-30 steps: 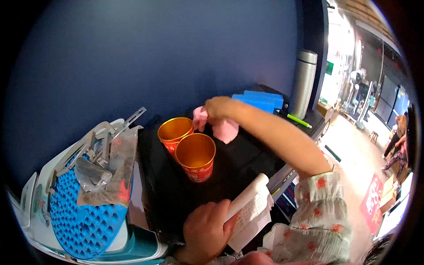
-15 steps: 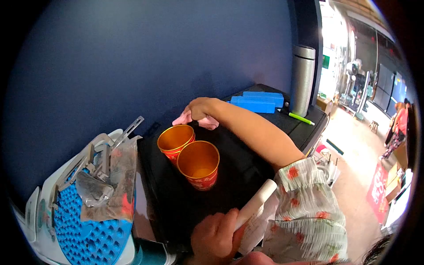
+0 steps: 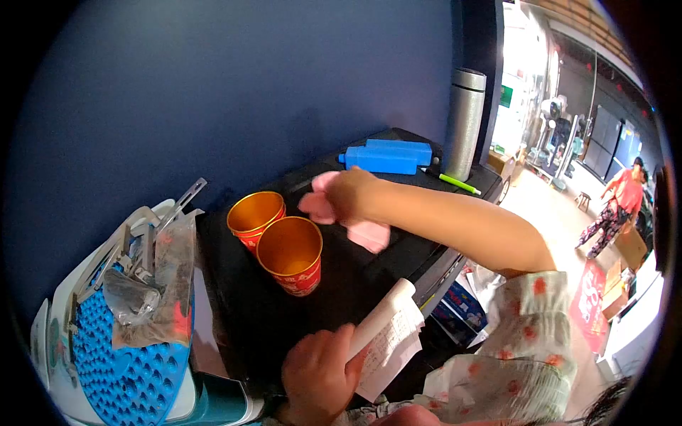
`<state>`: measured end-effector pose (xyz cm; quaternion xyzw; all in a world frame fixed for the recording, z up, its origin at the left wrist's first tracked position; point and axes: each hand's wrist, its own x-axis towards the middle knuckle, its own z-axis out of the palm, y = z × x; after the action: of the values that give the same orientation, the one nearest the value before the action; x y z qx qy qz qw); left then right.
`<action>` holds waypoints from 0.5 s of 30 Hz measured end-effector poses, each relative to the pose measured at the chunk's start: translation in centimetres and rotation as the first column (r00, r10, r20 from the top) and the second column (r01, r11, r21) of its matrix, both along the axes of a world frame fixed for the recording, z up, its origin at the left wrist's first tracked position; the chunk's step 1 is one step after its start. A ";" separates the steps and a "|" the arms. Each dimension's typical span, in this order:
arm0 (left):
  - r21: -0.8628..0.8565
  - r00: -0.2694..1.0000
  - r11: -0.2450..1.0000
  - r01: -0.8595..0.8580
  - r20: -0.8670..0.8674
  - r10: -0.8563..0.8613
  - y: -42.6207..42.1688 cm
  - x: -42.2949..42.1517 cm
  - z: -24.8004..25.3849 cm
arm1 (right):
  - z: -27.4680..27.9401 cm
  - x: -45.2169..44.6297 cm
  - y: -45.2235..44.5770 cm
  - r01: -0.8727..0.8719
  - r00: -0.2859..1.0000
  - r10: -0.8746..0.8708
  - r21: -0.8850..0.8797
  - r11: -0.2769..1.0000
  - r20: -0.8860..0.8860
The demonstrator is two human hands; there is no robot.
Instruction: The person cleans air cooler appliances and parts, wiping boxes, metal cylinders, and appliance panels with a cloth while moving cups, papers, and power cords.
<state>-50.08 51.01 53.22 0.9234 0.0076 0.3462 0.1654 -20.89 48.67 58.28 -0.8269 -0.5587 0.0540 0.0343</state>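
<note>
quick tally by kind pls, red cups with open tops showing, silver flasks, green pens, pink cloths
Red cups: 2 open tops; any nested inside can't be counted
Silver flask: 1
Green pen: 1
Pink cloth: 1
Total: 5

The cloth (image 3: pixel 369 236) in the right hand (image 3: pixel 348 199) was pink. Left of that hand, the cups (image 3: pixel 290 257) had red outsides with pale lettering, gold rims and orange-gold insides. Dark handwriting covered white paper (image 3: pixel 387 341) in the left hand (image 3: pixel 321 373). Behind the right hand, the whitish sleeve (image 3: pixel 522 341) bore orange-red flowers.
</note>
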 end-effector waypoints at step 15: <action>0.007 0.999 1.000 0.019 -0.051 -0.019 0.0 0.0 1.0 | 4.3 -5.6 -13.0 0.017 0.989 -0.059 0.285 0.958 0.137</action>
<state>-50.09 51.00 54.25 0.9326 0.0017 0.3210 0.1651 -26.44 35.65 62.55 -0.8258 -0.5457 -0.0869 0.1130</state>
